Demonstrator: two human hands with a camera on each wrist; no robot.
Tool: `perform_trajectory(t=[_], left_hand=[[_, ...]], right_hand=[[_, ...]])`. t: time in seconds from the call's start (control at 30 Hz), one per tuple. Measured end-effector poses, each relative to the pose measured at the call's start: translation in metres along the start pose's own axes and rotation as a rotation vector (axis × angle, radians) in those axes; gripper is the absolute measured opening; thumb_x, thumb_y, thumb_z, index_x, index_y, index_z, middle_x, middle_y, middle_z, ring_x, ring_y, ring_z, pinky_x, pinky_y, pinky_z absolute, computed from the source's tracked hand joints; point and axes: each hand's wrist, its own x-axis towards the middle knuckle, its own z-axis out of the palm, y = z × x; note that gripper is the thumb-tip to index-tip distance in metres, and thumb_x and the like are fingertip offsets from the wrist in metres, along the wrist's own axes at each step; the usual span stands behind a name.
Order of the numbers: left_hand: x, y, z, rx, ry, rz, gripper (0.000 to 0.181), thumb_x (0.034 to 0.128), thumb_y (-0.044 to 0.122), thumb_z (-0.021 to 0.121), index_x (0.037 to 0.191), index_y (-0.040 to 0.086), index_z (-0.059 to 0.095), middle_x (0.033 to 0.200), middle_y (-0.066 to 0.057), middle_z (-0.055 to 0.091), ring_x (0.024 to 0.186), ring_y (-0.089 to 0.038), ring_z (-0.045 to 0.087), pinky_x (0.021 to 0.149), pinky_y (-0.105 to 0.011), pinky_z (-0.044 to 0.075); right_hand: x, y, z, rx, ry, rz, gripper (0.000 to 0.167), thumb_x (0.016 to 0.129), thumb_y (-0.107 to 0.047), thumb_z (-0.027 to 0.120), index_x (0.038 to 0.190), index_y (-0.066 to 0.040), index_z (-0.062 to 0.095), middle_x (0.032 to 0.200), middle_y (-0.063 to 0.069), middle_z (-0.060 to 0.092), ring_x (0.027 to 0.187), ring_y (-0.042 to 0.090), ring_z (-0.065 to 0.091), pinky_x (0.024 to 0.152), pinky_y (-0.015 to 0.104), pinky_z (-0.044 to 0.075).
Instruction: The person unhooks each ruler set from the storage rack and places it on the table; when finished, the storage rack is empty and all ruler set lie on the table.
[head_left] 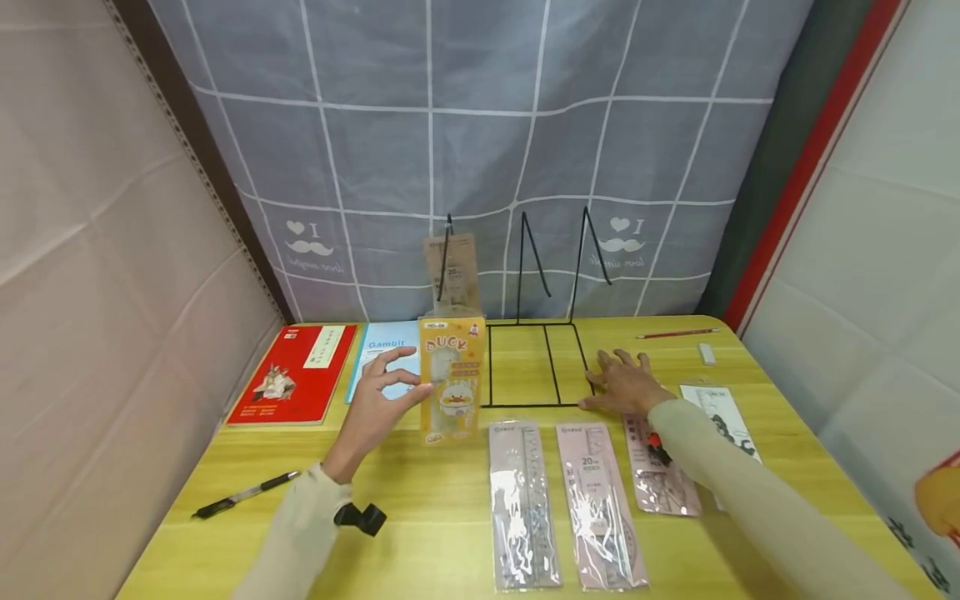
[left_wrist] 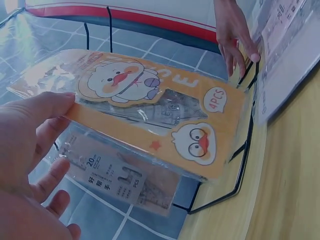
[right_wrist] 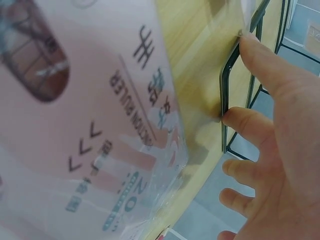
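In the head view my left hand [head_left: 382, 400] pinches the left edge of a yellow duck-printed ruler-set packet [head_left: 456, 417] between thumb and index finger. The other fingers stand away from it. The packet is upright in front of the leftmost hook of a black wire rack [head_left: 531, 406]; whether it hangs there is unclear. Behind it a pink 20 cm ruler packet [head_left: 459, 275] hangs on that hook. My right hand [head_left: 626, 385], fingers spread, rests at the rack's right front corner. In the right wrist view its thumb and index fingertip touch the black rod [right_wrist: 224, 95].
Two ruler packets [head_left: 522, 508] [head_left: 600, 508] lie in front of the rack, with another packet [head_left: 660, 483] under my right forearm. A white packet [head_left: 723, 408], eraser [head_left: 707, 353] and pencil [head_left: 678, 333] are right; a red book [head_left: 292, 375], blue booklet [head_left: 382, 337] and pen [head_left: 246, 494] left.
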Motion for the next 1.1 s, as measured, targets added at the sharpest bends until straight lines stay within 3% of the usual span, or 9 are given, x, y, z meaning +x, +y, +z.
perform_trajectory(t=[0.3,0.6,0.8,1.0,1.1], left_hand=[[-0.027,0.01,0.001,0.017,-0.069,-0.185,0.029,0.0875,0.041,0.083,0.089,0.011,0.081,0.154,0.003,0.052,0.152,-0.031,0.027,0.122,-0.066,0.024],[-0.06,0.004,0.001,0.045,-0.111,-0.288,0.023,0.0881,0.038,0.083,0.088,0.015,0.081,0.153,0.003,0.055,0.153,-0.035,0.03,0.121,-0.07,0.023],[-0.08,-0.01,0.006,0.085,-0.136,-0.319,0.02,0.0877,0.039,0.083,0.086,0.019,0.081,0.15,-0.002,0.059,0.15,-0.04,0.036,0.116,-0.07,0.033],[-0.09,-0.024,0.012,0.136,-0.141,-0.323,0.016,0.0846,0.038,0.085,0.084,0.024,0.079,0.154,-0.004,0.055,0.153,-0.041,0.027,0.118,-0.077,0.02],[-0.094,-0.029,0.018,0.202,-0.128,-0.283,0.013,0.0826,0.035,0.087,0.08,0.025,0.077,0.152,-0.008,0.056,0.15,-0.043,0.029,0.117,-0.074,0.021]], right_hand=[[-0.001,0.0,-0.001,0.007,0.016,-0.018,0.074,0.091,-0.06,0.071,0.145,-0.011,0.06,0.166,0.029,0.029,0.153,0.056,0.021,0.119,0.079,0.009],[0.001,0.003,0.002,0.03,0.014,-0.022,0.073,0.091,-0.059,0.071,0.144,-0.01,0.061,0.166,0.03,0.028,0.153,0.056,0.02,0.118,0.08,0.007],[0.002,0.004,0.004,0.021,0.024,-0.029,0.072,0.091,-0.059,0.071,0.143,-0.011,0.063,0.166,0.029,0.029,0.153,0.057,0.021,0.117,0.08,0.008],[0.0,0.003,0.003,0.037,0.026,-0.019,0.071,0.091,-0.057,0.073,0.143,-0.01,0.063,0.166,0.029,0.028,0.153,0.056,0.02,0.118,0.079,0.007],[-0.001,0.002,0.003,0.039,0.025,-0.016,0.071,0.091,-0.057,0.072,0.143,-0.01,0.063,0.166,0.029,0.028,0.153,0.056,0.02,0.119,0.079,0.007]])
